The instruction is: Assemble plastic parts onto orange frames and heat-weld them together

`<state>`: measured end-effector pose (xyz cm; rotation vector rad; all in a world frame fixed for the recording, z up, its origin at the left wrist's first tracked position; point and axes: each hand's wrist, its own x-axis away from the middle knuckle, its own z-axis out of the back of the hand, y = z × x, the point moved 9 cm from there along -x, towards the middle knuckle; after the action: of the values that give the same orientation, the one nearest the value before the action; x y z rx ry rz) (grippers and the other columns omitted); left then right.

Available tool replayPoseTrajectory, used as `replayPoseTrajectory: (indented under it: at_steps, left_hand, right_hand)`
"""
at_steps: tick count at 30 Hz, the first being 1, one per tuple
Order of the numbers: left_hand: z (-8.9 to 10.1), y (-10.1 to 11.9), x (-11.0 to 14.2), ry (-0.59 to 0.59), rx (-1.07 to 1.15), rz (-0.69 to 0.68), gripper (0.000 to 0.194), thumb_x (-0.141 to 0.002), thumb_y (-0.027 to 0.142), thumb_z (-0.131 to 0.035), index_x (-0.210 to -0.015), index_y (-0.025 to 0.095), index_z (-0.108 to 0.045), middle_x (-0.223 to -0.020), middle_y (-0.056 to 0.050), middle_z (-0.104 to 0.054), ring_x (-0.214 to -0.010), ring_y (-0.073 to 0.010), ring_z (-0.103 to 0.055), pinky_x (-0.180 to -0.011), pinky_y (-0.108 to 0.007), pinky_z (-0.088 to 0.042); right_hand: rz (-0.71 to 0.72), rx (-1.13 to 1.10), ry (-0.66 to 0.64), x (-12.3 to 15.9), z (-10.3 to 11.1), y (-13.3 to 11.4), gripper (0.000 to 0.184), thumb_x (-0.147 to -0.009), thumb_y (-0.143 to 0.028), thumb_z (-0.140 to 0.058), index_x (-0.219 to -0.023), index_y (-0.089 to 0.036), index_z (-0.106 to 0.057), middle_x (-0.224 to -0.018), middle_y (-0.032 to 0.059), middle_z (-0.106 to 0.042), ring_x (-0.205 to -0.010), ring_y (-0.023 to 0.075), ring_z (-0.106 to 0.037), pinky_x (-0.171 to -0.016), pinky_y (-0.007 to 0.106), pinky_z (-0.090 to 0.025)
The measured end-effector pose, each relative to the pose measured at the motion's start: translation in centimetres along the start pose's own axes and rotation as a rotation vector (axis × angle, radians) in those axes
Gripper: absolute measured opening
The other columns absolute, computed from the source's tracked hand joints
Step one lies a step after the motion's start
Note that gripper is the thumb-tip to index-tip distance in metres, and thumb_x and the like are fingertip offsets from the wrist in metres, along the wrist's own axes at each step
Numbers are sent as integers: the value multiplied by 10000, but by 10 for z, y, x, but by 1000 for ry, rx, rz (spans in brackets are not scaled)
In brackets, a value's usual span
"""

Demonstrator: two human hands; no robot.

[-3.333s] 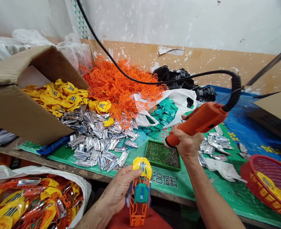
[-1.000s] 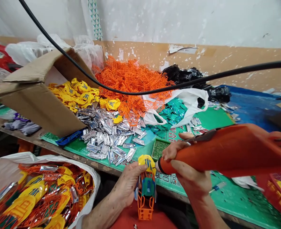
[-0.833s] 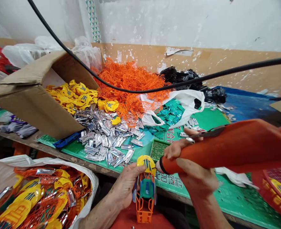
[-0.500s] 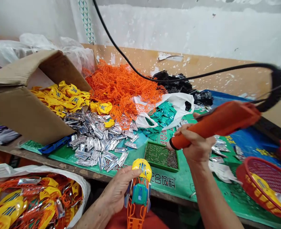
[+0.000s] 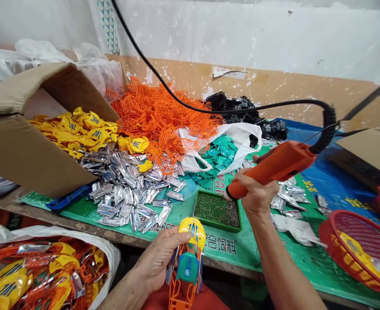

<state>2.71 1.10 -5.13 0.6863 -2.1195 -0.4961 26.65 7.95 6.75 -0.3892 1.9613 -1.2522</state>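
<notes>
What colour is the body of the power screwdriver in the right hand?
The handheld power screwdriver's body is orange-red, showing best in the head view.

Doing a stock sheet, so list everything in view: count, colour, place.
electric screwdriver: one, orange, in right hand
toy assembly: one, yellow-orange-green, in left hand
screw tray: one, green, bench centre
cardboard boxes: two, brown, left and right
shell parts: many, yellow, left
metallic strips: many, silver, left and right
frames: many, orange, back centre
flat parts: many, green, centre
carrier bag: one, white, centre
glossy parts: many, black, back
power cord: one, black, overhead
mesh basket: one, red, front right
sack: one, white, front left
plastic bags: several, clear, back left
plastic piece: one, blue, left
sheets: two, green and blue, on bench
wall: one, white and tan, back
left hand, right hand: two, bare, centre
</notes>
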Motion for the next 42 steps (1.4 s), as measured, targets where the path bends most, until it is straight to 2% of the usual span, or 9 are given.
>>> replayPoseTrajectory:
  at_steps: [10, 22, 27, 29, 32, 34, 37, 42]
  left_hand:
    - [1, -2, 2, 5, -26, 20, 295, -653, 292, -792, -834, 72, -716, -721, -94, -718, -519, -114, -621, -477, -189, -490]
    - [0, -2, 5, -16, -19, 4, 336, -650, 309, -804, -870, 64, -732, -736, -117, -737, -573, -144, -655, -563, -223, -527]
    - [3, 1, 9, -25, -3, -52, 369, -684, 397, -782, -873, 83, -735, -788, -113, -741, -637, -148, -660, -593, -222, -529]
    - [6, 2, 10, -12, -4, -72, 371, -677, 408, -788, -870, 95, -734, -784, -95, -737, -626, -135, -647, -582, -211, -520]
    - [9, 1, 10, 16, -39, -66, 367, -645, 389, -814, -854, 98, -734, -663, -44, -700, -498, -79, -571, -472, -163, -454]
    - [8, 1, 10, 21, -43, -63, 370, -635, 394, -818, -832, 93, -733, -650, -43, -695, -487, -78, -562, -465, -165, -449]
    - [6, 5, 9, 29, -10, -81, 359, -613, 388, -828, -792, 95, -724, -722, -74, -723, -569, -118, -619, -538, -198, -494]
    - [4, 10, 7, 31, 11, -108, 330, -640, 361, -812, -808, 93, -720, -745, -85, -733, -591, -134, -638, -543, -208, -503]
  right_hand:
    - [-5, 6, -14, 4, -1, 3, 129, -580, -200, -733, -639, -170, -623, -604, -33, -605, -530, 137, -556, -587, 339, -484]
    - [-16, 43, -46, 3, -2, 7, 135, -587, -206, -714, -657, -179, -602, -648, -23, -609, -568, 145, -576, -583, 337, -501]
    - [-24, 47, -50, 2, -3, 8, 136, -584, -213, -703, -660, -180, -595, -643, -23, -607, -571, 146, -578, -573, 332, -504]
    - [-27, 43, -49, 3, -3, 7, 142, -579, -221, -707, -649, -178, -592, -635, -23, -607, -575, 147, -578, -576, 331, -504]
    - [-31, 32, -41, 4, -3, 6, 155, -567, -221, -717, -648, -173, -594, -637, -24, -610, -569, 142, -571, -574, 326, -500]
    - [-32, 18, -32, 4, -3, 5, 165, -559, -208, -719, -657, -168, -593, -629, -28, -606, -550, 138, -561, -564, 323, -495]
    - [-31, -15, -23, 3, -5, 0, 174, -551, -192, -712, -662, -168, -580, -598, -37, -592, -522, 135, -548, -547, 323, -489]
    - [-38, -99, -43, 0, -9, -22, 202, -551, -163, -695, -719, -180, -586, -569, -43, -586, -485, 144, -539, -521, 332, -479]
